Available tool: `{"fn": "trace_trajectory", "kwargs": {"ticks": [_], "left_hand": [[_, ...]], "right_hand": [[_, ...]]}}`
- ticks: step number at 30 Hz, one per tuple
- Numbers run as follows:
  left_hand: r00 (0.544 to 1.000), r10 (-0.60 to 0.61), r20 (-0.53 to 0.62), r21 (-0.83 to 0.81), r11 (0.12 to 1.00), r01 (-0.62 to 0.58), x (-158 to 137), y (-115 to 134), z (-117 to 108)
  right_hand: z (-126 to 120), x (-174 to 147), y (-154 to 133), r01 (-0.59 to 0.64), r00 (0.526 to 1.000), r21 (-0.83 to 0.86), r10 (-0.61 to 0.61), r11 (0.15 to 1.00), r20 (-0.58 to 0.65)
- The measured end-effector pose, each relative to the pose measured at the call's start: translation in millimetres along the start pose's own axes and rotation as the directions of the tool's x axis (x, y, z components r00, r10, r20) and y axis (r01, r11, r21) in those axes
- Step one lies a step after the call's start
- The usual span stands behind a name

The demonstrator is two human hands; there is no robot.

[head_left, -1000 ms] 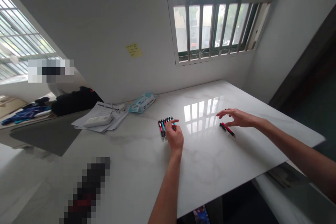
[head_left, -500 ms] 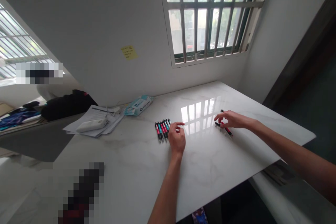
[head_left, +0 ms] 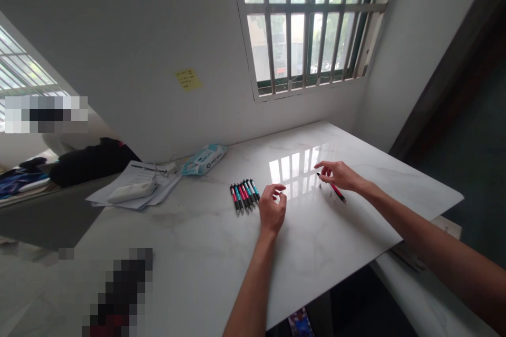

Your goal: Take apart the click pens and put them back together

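Several click pens (head_left: pixel 245 196) with black grips and red, teal or white barrels lie side by side in a row on the white marble-patterned table (head_left: pixel 190 253). Just right of the row is my left hand (head_left: pixel 272 209), its fingers loosely curled and thumb apart, with nothing held. It overlaps the view of the row's right end; I cannot tell whether it touches the pens. My right hand (head_left: pixel 342 175) holds a red and black pen (head_left: pixel 337 191), tilted slightly above the table, with its reflection below. The fingers hide part of that pen.
A blue and white wipes packet (head_left: pixel 205 159) lies by the wall. Left of it, a white device (head_left: pixel 134 191) with a cable rests on papers (head_left: pixel 98 196). A yellow note (head_left: pixel 188 79) sticks to the wall beneath a barred window. The table's front edge runs below my right forearm.
The red and black pen has come up off the table in my right hand, which has moved a little left. My left hand has shifted slightly right, uncovering more of the row. The view has shifted slightly.
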State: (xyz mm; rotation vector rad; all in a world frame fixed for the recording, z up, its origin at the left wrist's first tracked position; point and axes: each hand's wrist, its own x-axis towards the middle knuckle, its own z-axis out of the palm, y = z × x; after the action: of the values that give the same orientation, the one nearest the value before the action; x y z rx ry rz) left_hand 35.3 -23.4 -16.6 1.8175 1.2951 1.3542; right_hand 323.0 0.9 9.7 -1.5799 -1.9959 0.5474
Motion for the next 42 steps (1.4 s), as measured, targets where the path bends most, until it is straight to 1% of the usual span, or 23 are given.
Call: {"fn": "trace_trajectory", "kwargs": {"ticks": [2,4,5,7,8,9,10,11,13,15,16,17,19,21,23,25,27,28,30,32,34,36,42], "left_hand": [[0.992,-0.021,0.121,-0.093,0.995,0.032,-1.7,2.8,2.8],[0.970,-0.023,0.243,-0.161,0.985,0.064,-3.8,4.5,5.8],[0.958,-0.019,0.286,-0.178,0.981,0.073,-4.8,4.8,7.3],[0.947,-0.020,0.321,-0.190,0.978,0.086,-6.4,3.8,9.3],[0.947,-0.026,0.320,-0.191,0.977,0.091,-6.8,2.7,9.7],[0.951,-0.034,0.307,-0.188,0.978,0.095,-6.9,1.2,9.8],[0.956,-0.042,0.289,-0.181,0.979,0.097,-6.8,-0.3,9.6],[0.961,-0.048,0.271,-0.171,0.980,0.097,-6.5,-1.8,9.2],[0.969,-0.059,0.242,-0.141,0.985,0.095,-5.7,-4.4,8.4],[0.970,-0.066,0.233,-0.102,0.991,0.091,-5.2,-6.0,8.3],[0.970,-0.065,0.235,-0.088,0.992,0.088,-5.1,-6.4,8.5],[0.969,-0.062,0.238,-0.078,0.994,0.082,-5.1,-6.6,8.6],[0.969,-0.046,0.243,-0.058,0.996,0.062,-5.2,-6.6,8.7],[0.970,-0.019,0.244,-0.039,0.999,0.030,-5.3,-6.0,7.9],[0.971,0.009,0.237,-0.030,1.000,-0.002,-5.3,-5.3,6.5],[0.972,0.014,0.236,-0.038,0.999,-0.005,-5.4,-4.8,5.3],[0.968,-0.021,0.249,-0.047,0.998,0.034,-5.5,-5.0,5.0],[0.965,-0.041,0.258,-0.058,0.997,0.058,-5.4,-5.3,5.3],[0.960,-0.064,0.272,-0.106,0.990,0.096,-5.2,-6.4,6.6],[0.959,-0.061,0.277,-0.169,0.979,0.111,-4.9,-7.1,8.2],[0.956,-0.055,0.288,-0.205,0.972,0.118,-4.5,-6.7,9.3],[0.951,-0.055,0.303,-0.212,0.969,0.123,-4.3,-5.2,9.7],[0.952,-0.045,0.302,-0.185,0.977,0.104,-4.0,-2.6,8.6]], "right_hand": [[10.9,-5.9,-19.2,0.023,0.999,0.141,-0.019,0.990,-0.032],[27.5,-12.7,-40.5,0.046,0.999,0.310,-0.037,0.950,-0.034],[36.4,-15.8,-50.2,0.051,0.998,0.382,-0.038,0.923,-0.041],[51.5,-20.3,-64.3,0.047,0.999,0.520,-0.050,0.853,-0.008],[56.1,-21.5,-67.7,0.043,0.998,0.562,-0.065,0.826,0.019],[58.3,-22.0,-68.2,0.040,0.996,0.575,-0.077,0.817,0.039],[57.8,-21.8,-65.7,0.044,0.996,0.554,-0.081,0.831,0.042],[54.9,-21.0,-60.5,0.056,0.997,0.499,-0.078,0.865,0.024],[44.3,-18.4,-43.6,0.080,0.996,0.310,-0.060,0.947,-0.071],[32.5,-15.3,-22.4,0.083,0.986,0.114,-0.065,0.990,-0.151],[28.0,-14.0,-12.1,0.070,0.987,0.039,-0.063,0.997,-0.150],[25.0,-12.9,-3.2,0.057,0.990,-0.017,-0.059,0.998,-0.125],[23.7,-11.3,8.9,0.044,0.997,-0.089,-0.050,0.995,-0.062],[26.9,-10.3,11.6,0.055,0.998,-0.126,-0.056,0.991,-0.007],[31.7,-10.0,6.0,0.072,0.997,-0.125,-0.072,0.990,0.004],[36.8,-11.1,-5.2,0.074,0.996,-0.040,-0.076,0.996,-0.040],[42.6,-13.6,-18.9,0.074,0.994,0.168,-0.059,0.983,-0.092],[46.0,-15.3,-25.7,0.077,0.993,0.291,-0.048,0.954,-0.106],[53.6,-18.8,-37.5,0.082,0.994,0.493,-0.034,0.866,-0.105],[61.2,-21.6,-45.3,0.082,0.995,0.607,-0.030,0.791,-0.095],[67.0,-23.0,-48.9,0.077,0.996,0.664,-0.022,0.744,-0.090],[70.2,-23.5,-49.5,0.070,0.996,0.688,-0.011,0.723,-0.089],[68.0,-24.5,-49.8,0.052,0.997,0.669,-0.006,0.741,-0.071]]}}
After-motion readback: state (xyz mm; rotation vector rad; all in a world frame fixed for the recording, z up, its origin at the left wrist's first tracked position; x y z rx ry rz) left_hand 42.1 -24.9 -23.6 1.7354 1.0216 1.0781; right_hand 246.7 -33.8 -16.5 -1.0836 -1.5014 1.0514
